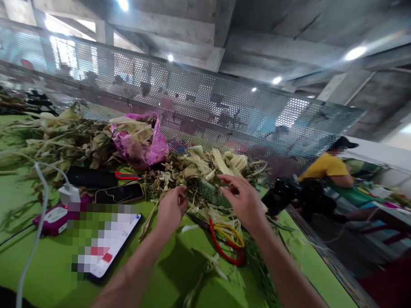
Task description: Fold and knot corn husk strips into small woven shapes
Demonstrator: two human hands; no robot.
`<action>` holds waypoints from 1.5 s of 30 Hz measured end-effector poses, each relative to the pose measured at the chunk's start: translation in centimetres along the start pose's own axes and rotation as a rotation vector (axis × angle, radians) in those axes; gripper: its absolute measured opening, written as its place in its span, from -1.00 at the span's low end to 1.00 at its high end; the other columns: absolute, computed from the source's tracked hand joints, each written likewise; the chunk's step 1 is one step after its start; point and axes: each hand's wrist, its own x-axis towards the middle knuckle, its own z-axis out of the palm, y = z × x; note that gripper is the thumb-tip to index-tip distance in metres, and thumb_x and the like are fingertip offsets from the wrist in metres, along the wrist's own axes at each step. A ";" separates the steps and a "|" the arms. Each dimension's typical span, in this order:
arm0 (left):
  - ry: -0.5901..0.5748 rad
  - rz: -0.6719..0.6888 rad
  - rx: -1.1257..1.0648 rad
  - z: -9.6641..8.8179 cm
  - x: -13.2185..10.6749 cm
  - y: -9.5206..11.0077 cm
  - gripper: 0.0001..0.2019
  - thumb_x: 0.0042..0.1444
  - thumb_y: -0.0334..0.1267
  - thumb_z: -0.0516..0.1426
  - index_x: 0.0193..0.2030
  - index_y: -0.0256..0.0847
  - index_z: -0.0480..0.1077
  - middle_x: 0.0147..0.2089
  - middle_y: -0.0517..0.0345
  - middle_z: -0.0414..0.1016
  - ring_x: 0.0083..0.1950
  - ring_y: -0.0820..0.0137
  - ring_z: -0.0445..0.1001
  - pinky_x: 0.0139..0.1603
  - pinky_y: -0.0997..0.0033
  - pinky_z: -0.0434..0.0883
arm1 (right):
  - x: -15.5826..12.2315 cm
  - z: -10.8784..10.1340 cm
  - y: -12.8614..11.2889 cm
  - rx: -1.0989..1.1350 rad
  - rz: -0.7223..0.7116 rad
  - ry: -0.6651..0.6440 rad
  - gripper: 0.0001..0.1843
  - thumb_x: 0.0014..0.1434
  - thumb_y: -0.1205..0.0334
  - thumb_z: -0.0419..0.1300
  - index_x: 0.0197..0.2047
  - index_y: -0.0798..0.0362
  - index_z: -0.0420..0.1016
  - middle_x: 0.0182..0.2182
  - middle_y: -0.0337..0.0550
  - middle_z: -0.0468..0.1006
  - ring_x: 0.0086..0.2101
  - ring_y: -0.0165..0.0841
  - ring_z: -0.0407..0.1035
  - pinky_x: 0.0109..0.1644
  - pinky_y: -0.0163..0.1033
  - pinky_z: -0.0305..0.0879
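My left hand [171,209] hovers over the green table [40,265] with its fingers curled in a loose pinch at the edge of a heap of dried corn husks and stalks [204,172]; what it grips, if anything, is too small to name. My right hand [242,198] is raised beside it, fingers bent and apart, nothing visible in them. Red and yellow handled scissors [227,243] lie on the table just below both hands.
A pink plastic bag [141,144] of husks sits behind. To the left lie a phone [118,193], a tablet-like screen [101,247], a pink power bank with white charger cable [58,211]. A perforated metal partition [207,104] backs the table. A person in a yellow shirt [327,170] works at right.
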 end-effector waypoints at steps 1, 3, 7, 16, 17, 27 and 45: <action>0.011 0.001 0.001 0.1 0.0 0.1 -0.67 0.13 -0.32 0.06 0.06 -0.23 0.37 -0.14 0.06 0.54 -0.14 0.37 0.48 -0.10 0.41 0.35 | 1.0 0.8 -0.1 -0.077 -0.031 -0.015 -0.66 0.16 0.29 0.13 0.02 -0.01 0.49 -0.15 -0.08 0.49 -0.38 -0.34 0.37 -0.21 -0.20 0.32; 0.002 -0.016 0.012 0.1 0.0 0.3 -0.70 0.12 -0.33 0.06 0.01 -0.23 0.40 -0.14 0.06 0.55 -0.13 0.35 0.48 -0.10 0.40 0.35 | 2.5 2.4 0.0 -0.222 -0.070 -0.048 -0.61 0.14 0.34 0.12 0.04 -0.06 0.48 -0.12 -0.09 0.48 -0.36 -0.33 0.38 -0.20 -0.21 0.30; -0.160 -0.014 0.098 0.1 -0.4 0.9 -0.76 0.11 -0.31 0.06 -0.11 -0.16 0.47 -0.18 0.10 0.57 -0.15 0.33 0.50 -0.12 0.41 0.36 | 3.5 3.7 0.8 -0.326 -0.112 -0.046 -0.82 0.17 0.28 0.13 -0.23 0.01 0.56 -0.24 -0.10 0.52 -0.27 -0.26 0.41 -0.20 -0.22 0.28; -0.275 0.043 0.332 0.5 -1.2 0.6 -0.78 0.07 -0.22 0.11 -0.15 -0.13 0.48 -0.16 0.05 0.54 -0.16 0.28 0.50 -0.16 0.39 0.36 | 0.9 0.5 1.6 -0.101 -0.028 0.028 -0.61 0.10 0.25 0.19 0.03 0.02 0.44 -0.13 -0.11 0.55 -0.38 -0.35 0.44 -0.20 -0.23 0.33; -0.278 0.045 0.330 0.6 -1.2 0.5 -0.77 0.07 -0.22 0.11 -0.14 -0.13 0.48 -0.16 0.05 0.54 -0.15 0.28 0.50 -0.15 0.40 0.36 | 0.2 0.2 1.7 -0.105 -0.012 -0.010 -0.65 0.10 0.24 0.18 -0.01 0.02 0.46 -0.14 -0.11 0.56 -0.36 -0.33 0.45 -0.20 -0.23 0.33; -0.487 0.311 0.360 0.9 -1.3 0.7 -0.61 0.13 -0.26 0.05 0.11 0.02 0.42 -0.07 0.04 0.47 0.01 0.24 0.39 0.08 0.29 0.32 | -5.6 1.4 7.2 -0.411 0.035 -0.478 -0.81 0.12 0.29 0.17 -0.21 -0.01 0.58 -0.21 -0.12 0.59 -0.14 -0.23 0.40 -0.01 -0.15 0.23; -0.575 0.299 0.443 1.1 -1.1 0.4 -0.68 0.10 -0.30 0.04 -0.03 -0.11 0.49 -0.12 0.01 0.50 0.02 0.22 0.39 0.12 0.26 0.31 | -3.6 5.8 4.7 -0.447 0.122 -0.521 -0.84 0.14 0.26 0.16 -0.26 -0.07 0.58 -0.26 -0.20 0.61 -0.25 -0.27 0.44 -0.27 -0.28 0.21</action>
